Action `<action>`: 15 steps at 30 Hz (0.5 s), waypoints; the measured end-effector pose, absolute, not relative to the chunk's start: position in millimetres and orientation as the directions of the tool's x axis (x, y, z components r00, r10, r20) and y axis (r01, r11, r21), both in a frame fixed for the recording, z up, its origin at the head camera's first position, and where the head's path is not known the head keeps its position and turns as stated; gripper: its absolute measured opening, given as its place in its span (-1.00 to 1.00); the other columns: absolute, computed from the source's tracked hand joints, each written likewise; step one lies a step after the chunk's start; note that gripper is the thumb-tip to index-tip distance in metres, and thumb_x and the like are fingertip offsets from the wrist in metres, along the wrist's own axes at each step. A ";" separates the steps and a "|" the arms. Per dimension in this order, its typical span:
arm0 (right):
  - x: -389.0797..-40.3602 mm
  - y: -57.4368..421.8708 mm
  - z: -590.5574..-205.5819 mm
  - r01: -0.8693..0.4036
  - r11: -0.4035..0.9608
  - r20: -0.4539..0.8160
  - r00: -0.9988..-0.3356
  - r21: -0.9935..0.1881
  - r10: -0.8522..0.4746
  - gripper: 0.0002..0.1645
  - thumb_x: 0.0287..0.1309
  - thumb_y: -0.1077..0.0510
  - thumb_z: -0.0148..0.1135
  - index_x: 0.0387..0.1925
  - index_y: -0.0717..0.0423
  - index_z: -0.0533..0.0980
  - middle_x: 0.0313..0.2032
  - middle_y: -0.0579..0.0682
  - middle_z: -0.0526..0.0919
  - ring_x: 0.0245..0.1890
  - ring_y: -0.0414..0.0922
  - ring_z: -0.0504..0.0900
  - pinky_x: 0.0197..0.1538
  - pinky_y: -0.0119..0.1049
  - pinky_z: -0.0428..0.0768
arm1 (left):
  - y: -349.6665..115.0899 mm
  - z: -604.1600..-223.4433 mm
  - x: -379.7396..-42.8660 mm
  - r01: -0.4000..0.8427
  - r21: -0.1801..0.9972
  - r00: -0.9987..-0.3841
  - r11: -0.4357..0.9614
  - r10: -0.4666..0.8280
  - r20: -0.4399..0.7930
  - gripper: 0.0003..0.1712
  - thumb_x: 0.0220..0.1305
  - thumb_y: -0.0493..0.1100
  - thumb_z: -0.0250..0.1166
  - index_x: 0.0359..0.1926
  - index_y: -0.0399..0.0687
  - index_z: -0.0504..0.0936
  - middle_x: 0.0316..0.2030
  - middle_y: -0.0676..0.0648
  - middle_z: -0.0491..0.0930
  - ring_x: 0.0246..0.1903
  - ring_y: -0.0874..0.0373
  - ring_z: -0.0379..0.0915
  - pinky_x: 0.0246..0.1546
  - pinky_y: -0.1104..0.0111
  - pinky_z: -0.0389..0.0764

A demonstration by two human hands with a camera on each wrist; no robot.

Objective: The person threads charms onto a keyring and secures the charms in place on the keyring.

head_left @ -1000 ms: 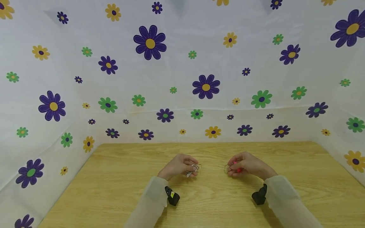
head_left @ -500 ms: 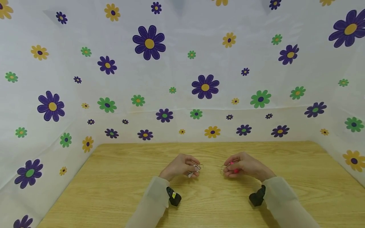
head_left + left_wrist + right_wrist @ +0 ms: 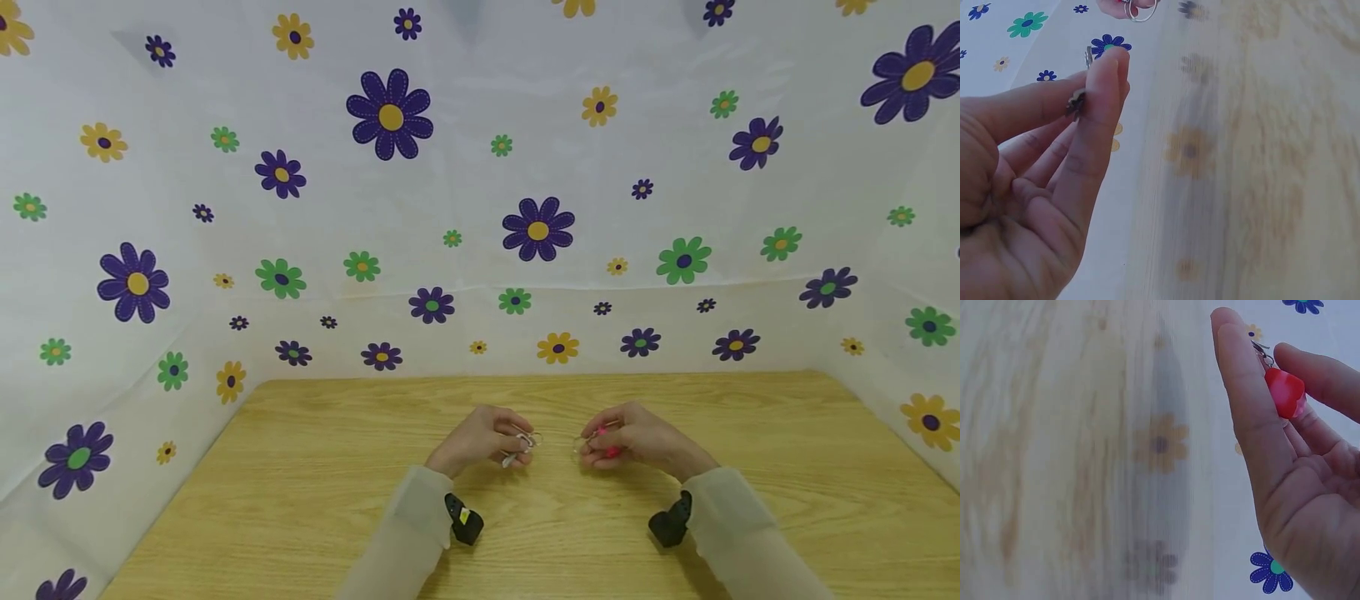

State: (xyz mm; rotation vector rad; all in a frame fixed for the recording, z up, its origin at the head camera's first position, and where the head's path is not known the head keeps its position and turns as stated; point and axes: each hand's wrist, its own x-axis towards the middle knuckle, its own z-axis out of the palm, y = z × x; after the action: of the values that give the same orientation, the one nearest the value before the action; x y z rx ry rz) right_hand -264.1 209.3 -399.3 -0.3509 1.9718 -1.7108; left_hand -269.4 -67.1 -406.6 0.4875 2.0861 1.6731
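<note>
Over the table [image 3: 292,500]: both my hands, near each other, apart.
Left hand [image 3: 482,437]: pinched closed on what look like silver keys [image 3: 512,459], their key ring [image 3: 540,440] poking out.
Right hand [image 3: 641,433]: pinching a pink charm [image 3: 1284,392], its hoop [image 3: 575,448] facing left.
Grip: I'd hold steadily, leaving the loops clear of my fingertips.

Soft, even light casts faint shadows on the table [image 3: 566,533]; wrist views look pale.
</note>
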 end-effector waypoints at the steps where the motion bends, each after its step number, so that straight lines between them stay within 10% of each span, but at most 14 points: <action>1: -263.7 208.1 -399.0 0.128 0.177 -0.202 -0.839 -0.976 -0.506 -0.70 0.35 0.45 0.11 0.03 0.62 0.46 -0.20 0.25 0.73 -0.22 0.00 0.77 -0.14 -0.21 0.73 | -66.3 -406.7 -269.3 0.010 0.977 -0.850 0.212 0.516 -0.103 -0.73 0.39 -0.46 0.22 0.08 -0.47 0.59 -0.22 -0.31 0.72 -0.39 0.12 0.71 -0.33 0.30 0.73; 15: -261.0 194.7 -395.8 0.121 0.180 -0.200 -0.823 -0.976 -0.531 -0.71 0.36 0.44 0.11 0.03 0.62 0.46 -0.19 0.28 0.73 -0.22 -0.02 0.77 -0.14 -0.22 0.73 | -56.7 -406.3 -267.4 -0.010 0.983 -0.853 0.186 0.511 -0.106 -0.75 0.36 -0.47 0.25 0.03 -0.49 0.60 -0.23 -0.34 0.72 -0.45 0.18 0.68 -0.41 0.38 0.71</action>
State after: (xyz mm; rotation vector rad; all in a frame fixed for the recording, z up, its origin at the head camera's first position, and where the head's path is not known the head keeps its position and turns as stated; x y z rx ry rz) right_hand -261.0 194.7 -395.8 -0.3844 1.9556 -1.6897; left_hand -267.4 -56.7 -406.3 0.4695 2.0562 1.7090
